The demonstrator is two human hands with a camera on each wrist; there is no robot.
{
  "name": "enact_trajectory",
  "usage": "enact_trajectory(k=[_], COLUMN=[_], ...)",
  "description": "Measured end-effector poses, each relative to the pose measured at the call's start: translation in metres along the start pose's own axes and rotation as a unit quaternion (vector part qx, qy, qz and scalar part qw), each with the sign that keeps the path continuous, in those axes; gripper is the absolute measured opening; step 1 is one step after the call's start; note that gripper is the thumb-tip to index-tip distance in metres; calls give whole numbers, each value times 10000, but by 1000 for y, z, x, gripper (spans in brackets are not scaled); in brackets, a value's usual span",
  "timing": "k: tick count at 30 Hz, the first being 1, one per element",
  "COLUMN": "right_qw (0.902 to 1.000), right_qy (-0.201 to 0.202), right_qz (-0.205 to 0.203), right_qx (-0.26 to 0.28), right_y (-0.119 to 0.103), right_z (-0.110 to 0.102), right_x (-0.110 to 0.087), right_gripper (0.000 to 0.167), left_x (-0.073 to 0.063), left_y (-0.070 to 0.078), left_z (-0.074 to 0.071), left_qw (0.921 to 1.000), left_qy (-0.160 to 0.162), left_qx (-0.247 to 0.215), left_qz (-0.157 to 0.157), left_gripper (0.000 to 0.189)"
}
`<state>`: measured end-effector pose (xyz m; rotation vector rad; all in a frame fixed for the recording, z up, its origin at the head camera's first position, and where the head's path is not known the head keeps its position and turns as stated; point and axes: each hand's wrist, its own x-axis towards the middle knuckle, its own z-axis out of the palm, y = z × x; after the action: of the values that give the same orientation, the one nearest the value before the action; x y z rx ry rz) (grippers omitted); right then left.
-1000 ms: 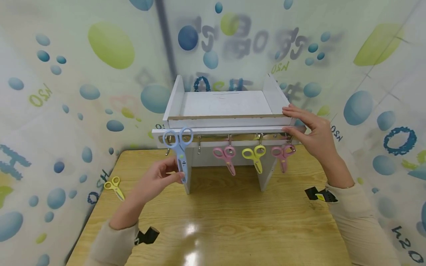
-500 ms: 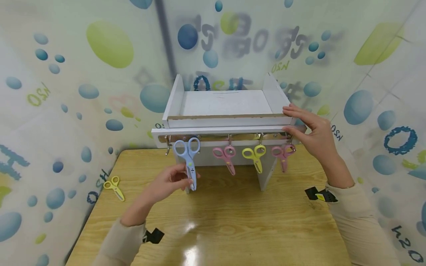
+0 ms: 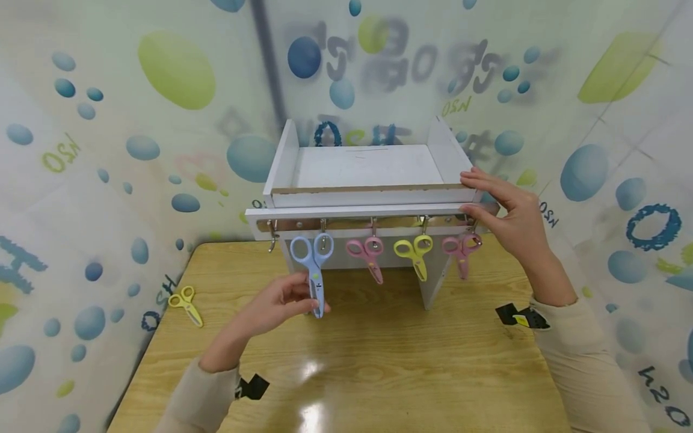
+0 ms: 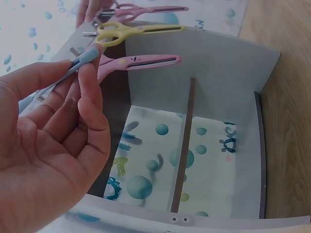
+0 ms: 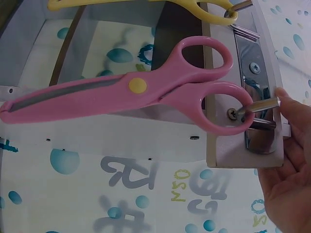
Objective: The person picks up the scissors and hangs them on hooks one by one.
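Note:
My left hand (image 3: 284,304) pinches the blade end of the light blue scissors (image 3: 315,273), whose handle loops point up. One loop lies at the second hook of the metal hook strip (image 3: 346,224); from the head view I cannot tell whether it is on the hook. To the right, pink scissors (image 3: 370,257), yellow scissors (image 3: 417,255) and another pink pair (image 5: 146,87) hang by their loops from hooks. My right hand (image 3: 509,219) grips the right end of the white shelf (image 3: 373,197), thumb in front and fingers on top.
Yellow scissors (image 3: 186,305) lie on the wooden table (image 3: 379,367) at the left. The far-left hook (image 3: 273,236) carries nothing. Side panels (image 3: 433,282) hold the shelf above the table, and a patterned backdrop (image 3: 108,150) stands behind and at both sides.
My left hand has moved right and down with the blue scissors, from the far-left hook to the second hook. The right hand stays in place on the shelf.

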<state>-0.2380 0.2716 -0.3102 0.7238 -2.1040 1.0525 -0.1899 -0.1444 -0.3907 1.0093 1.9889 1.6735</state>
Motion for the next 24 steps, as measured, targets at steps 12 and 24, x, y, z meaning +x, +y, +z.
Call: enact_trajectory(k=[12, 24], right_qw=[10000, 10000], right_qy=[-36, 11], right_qz=[-23, 7], right_qx=[-3, 85], right_y=[3, 1], right_z=[0, 1], right_x=[0, 0], right_gripper=[52, 52], left_x=[2, 9], left_y=[-21, -35], left_z=[1, 19], left_qw=[9995, 9949], left_qy=[3, 853], left_qx=[-191, 479], left_qz=[-259, -229], left_gripper=[19, 16])
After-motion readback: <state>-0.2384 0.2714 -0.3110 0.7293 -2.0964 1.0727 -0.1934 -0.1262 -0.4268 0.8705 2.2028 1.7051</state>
